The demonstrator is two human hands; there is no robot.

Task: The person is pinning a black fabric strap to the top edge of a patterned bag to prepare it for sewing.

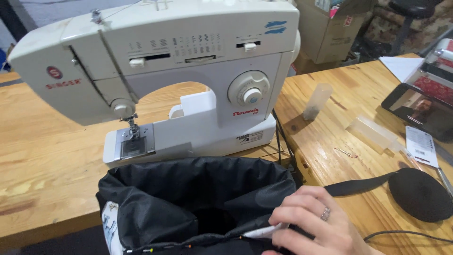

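A black fabric bag lies open-mouthed in front of a white sewing machine on a wooden table. My right hand, with a ring on one finger, rests at the bag's near right rim. Its fingers pinch a white strip against the black fabric there. Coloured pin heads show along the bag's near edge. A patterned white lining shows at the bag's lower left. My left hand is out of sight.
A roll of black webbing lies at the right, its strap running toward my hand. Two clear plastic tubes, loose pins, a paper tag and a phone lie beyond. A cardboard box stands behind.
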